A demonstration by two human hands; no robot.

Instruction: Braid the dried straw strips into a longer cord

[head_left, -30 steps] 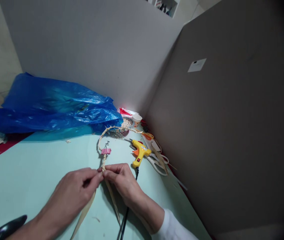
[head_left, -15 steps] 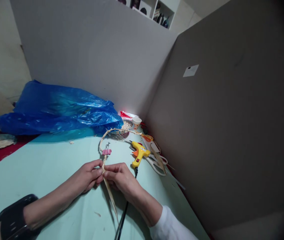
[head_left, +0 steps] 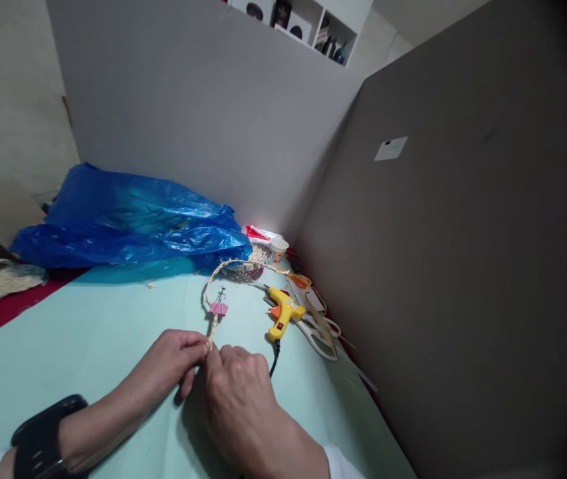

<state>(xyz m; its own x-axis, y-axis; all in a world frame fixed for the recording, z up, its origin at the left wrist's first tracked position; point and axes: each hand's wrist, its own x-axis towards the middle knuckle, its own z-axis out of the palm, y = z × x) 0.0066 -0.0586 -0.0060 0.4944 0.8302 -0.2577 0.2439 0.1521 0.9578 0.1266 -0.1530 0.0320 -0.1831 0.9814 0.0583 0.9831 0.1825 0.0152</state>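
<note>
A pale braided straw cord [head_left: 215, 324] runs up from my hands and curves to the right over the table. A pink binder clip [head_left: 219, 309] grips it a little above my fingers. My left hand [head_left: 182, 356] pinches the lower end of the braid between thumb and fingers. Right beside it, my right hand [head_left: 240, 392] is closed at the same end, its back turned up toward me. The loose strands below the braid are hidden behind this hand.
A yellow glue gun [head_left: 284, 313] lies right of the braid, with scissors [head_left: 319, 336] beyond it. A small basket [head_left: 260, 254] and a paper cup [head_left: 278, 247] stand behind. A blue plastic bag [head_left: 138, 219] covers the back left. A grey partition [head_left: 453, 233] rises along the right.
My right hand has rolled over and come nearer, its back now up, covering the loose strands that hung below the braid. The left hand keeps its pinch. The view has shifted slightly.
</note>
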